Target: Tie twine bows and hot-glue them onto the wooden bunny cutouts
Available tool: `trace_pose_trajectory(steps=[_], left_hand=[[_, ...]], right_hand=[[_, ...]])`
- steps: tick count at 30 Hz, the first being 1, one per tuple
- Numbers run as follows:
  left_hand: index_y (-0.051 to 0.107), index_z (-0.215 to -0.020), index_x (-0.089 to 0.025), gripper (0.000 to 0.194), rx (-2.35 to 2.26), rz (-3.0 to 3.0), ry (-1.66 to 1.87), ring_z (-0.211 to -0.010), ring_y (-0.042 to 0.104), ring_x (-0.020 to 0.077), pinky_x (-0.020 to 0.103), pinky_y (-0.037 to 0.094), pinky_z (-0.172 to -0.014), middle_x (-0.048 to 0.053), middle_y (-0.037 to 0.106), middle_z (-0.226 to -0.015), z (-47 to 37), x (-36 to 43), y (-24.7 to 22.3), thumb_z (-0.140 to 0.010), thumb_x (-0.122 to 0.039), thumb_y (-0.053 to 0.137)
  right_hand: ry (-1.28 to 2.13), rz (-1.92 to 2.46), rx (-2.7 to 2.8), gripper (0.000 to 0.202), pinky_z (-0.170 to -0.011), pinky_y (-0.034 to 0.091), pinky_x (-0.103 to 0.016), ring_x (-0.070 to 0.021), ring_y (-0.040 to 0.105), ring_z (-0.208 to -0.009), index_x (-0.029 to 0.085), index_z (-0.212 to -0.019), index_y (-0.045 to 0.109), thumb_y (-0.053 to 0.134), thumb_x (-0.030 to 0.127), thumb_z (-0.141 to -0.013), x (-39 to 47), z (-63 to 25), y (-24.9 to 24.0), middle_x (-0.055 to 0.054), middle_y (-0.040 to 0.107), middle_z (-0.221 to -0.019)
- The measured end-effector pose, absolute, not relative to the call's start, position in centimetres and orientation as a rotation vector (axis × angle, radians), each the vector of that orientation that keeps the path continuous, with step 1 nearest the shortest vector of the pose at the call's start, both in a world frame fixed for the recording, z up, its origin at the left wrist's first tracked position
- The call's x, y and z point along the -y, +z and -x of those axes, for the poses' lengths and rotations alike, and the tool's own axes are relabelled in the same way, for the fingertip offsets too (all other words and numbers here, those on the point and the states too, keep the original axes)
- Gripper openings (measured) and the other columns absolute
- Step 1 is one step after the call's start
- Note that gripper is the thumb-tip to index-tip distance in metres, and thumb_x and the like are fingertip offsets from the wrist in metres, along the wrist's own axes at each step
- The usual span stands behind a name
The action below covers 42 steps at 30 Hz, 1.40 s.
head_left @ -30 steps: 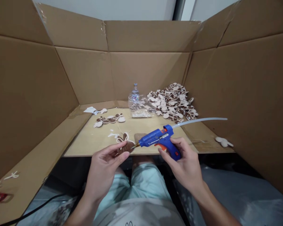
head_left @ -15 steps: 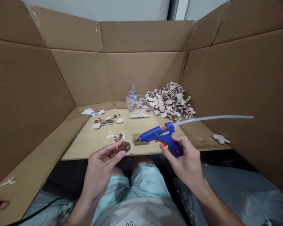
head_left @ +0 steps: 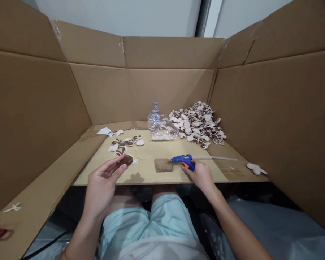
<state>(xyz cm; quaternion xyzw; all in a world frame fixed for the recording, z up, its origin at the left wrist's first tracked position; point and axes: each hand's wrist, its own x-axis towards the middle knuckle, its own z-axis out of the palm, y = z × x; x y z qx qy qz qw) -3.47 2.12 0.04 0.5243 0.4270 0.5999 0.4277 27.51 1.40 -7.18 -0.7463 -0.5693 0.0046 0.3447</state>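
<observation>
the right hand [head_left: 202, 176] is wrapped around the orange-and-blue grip of the blue glue gun [head_left: 182, 160], which lies low against the bench [head_left: 151, 169]. the gun's long axis runs almost straight across the bench, left to right: its nozzle points left, just beside the small brown pad [head_left: 163, 165], while the pale glue stick [head_left: 215, 157] trails out of its back end to the right. whether the gun's body is fully resting on the bench or only touching it cannot be told.

the left hand [head_left: 103, 178] pinches a small brown-and-white ornament [head_left: 125, 160] between thumb and fingertips, the other fingers loosely curled, palm turned up. the ornament is held near the bench's front edge, to the left of the pad, so the pad sits between the ornament and the gun's nozzle. the nozzle points toward the ornament but is well apart from it. the left hand is the nearer 1 to the ornament's side of the bench; the right is the nearer to the gun and stick.

beyond the left hand lies a short row of similar pieces [head_left: 126, 141]. farther back stand a clear plastic bottle [head_left: 155, 115] and, to its right, a large heap of finished ornaments [head_left: 199, 124]. cardboard walls [head_left: 38, 108] enclose the bench on 3 sides.
</observation>
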Motion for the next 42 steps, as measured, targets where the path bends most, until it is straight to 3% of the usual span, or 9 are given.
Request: trace_pose_trajectory(steps=[4,8,11,14,17,21,28,34,42], left_hand=[[0.072,-0.107,-0.018,0.041,-1.085,-1.292,1.607,-0.109,0.066,0.0264,0.041,0.048,-0.103,0.009,0.074,-0.111,4.6,-2.8,0.3,-0.068,-0.029,0.081],[0.073,-0.106,-0.018,0.040,-1.069,-1.285,1.639,-0.110,0.065,0.0264,0.040,0.049,-0.101,0.010,0.073,-0.113,5.2,-3.0,0.4,-0.069,-0.029,0.080],[0.073,-0.106,-0.018,0.038,-1.061,-1.302,1.617,-0.109,0.065,0.0254,0.038,0.049,-0.101,0.010,0.073,-0.113,5.4,-3.0,0.4,-0.070,-0.029,0.079],[0.073,-0.105,-0.019,0.034,-1.056,-1.331,1.591,-0.108,0.066,0.0244,0.037,0.049,-0.099,0.009,0.073,-0.113,5.5,-2.8,0.5,-0.072,-0.029,0.078],[0.074,-0.104,-0.019,0.032,-1.050,-1.333,1.576,-0.107,0.066,0.0242,0.036,0.050,-0.098,0.009,0.073,-0.113,5.6,-2.6,0.6,-0.074,-0.029,0.077],[0.074,-0.103,-0.018,0.032,-1.068,-1.305,1.574,-0.106,0.067,0.0249,0.036,0.050,-0.097,0.009,0.074,-0.112,5.7,-2.5,0.9,-0.073,-0.028,0.077],[0.074,-0.105,-0.019,0.031,-1.041,-1.310,1.595,-0.107,0.066,0.0242,0.035,0.050,-0.096,0.008,0.073,-0.114,5.7,-2.5,0.8,-0.075,-0.027,0.075],[0.073,-0.105,-0.019,0.032,-1.035,-1.284,1.565,-0.106,0.067,0.0242,0.035,0.051,-0.095,0.009,0.073,-0.113,5.8,-2.5,0.8,-0.075,-0.028,0.075],[0.074,-0.104,-0.019,0.030,-1.025,-1.334,1.520,-0.106,0.067,0.0236,0.035,0.049,-0.098,0.008,0.074,-0.112,5.5,-2.1,0.9,-0.076,-0.029,0.074]], right_hand=[[-0.081,1.942,1.488,0.031,-0.070,0.051,-0.038,-0.0298,0.069,-0.079,0.015,-0.093,0.065,0.071,0.037,-0.071,-1.3,-27.9,-7.9,-0.015,0.073,-0.084],[-0.115,1.759,1.609,0.029,-0.084,0.048,-0.047,-0.0315,0.066,-0.093,0.012,-0.099,0.062,0.061,0.035,-0.082,-1.2,-25.3,-6.9,-0.020,0.070,-0.099],[0.053,1.604,1.862,0.015,-0.081,0.051,-0.033,-0.0211,0.068,-0.088,0.017,-0.098,0.063,0.059,0.023,-0.084,-2.4,-20.4,-6.1,-0.009,0.073,-0.094],[0.171,1.552,2.043,0.022,-0.077,0.050,-0.026,-0.0178,0.069,-0.085,0.019,-0.103,0.063,0.063,0.019,-0.082,-5.0,-15.2,-5.8,-0.006,0.074,-0.092],[0.192,1.595,2.134,0.021,-0.073,0.048,-0.028,-0.0220,0.068,-0.087,0.016,-0.105,0.062,0.059,0.019,-0.085,-7.9,-11.8,-5.4,-0.012,0.072,-0.096],[0.214,1.658,2.228,0.014,-0.070,0.045,-0.027,-0.0225,0.067,-0.083,0.015,-0.094,0.064,0.055,0.022,-0.088,-9.9,-10.4,-5.1,-0.014,0.071,-0.090],[0.223,1.692,2.247,0.020,-0.075,0.044,-0.029,-0.0248,0.067,-0.087,0.012,-0.097,0.066,0.048,0.012,-0.086,-9.9,-10.0,-5.9,-0.018,0.071,-0.093],[0.266,1.610,2.070,0.024,-0.077,0.046,-0.030,-0.0244,0.069,-0.085,0.013,-0.101,0.067,0.050,0.011,-0.084,-10.0,-10.1,-5.9,-0.015,0.074,-0.094],[0.456,1.346,1.670,0.014,-0.074,0.055,-0.027,-0.0193,0.073,-0.078,0.017,-0.089,0.069,0.060,0.018,-0.080,-7.6,-10.6,-6.2,-0.008,0.077,-0.085]])
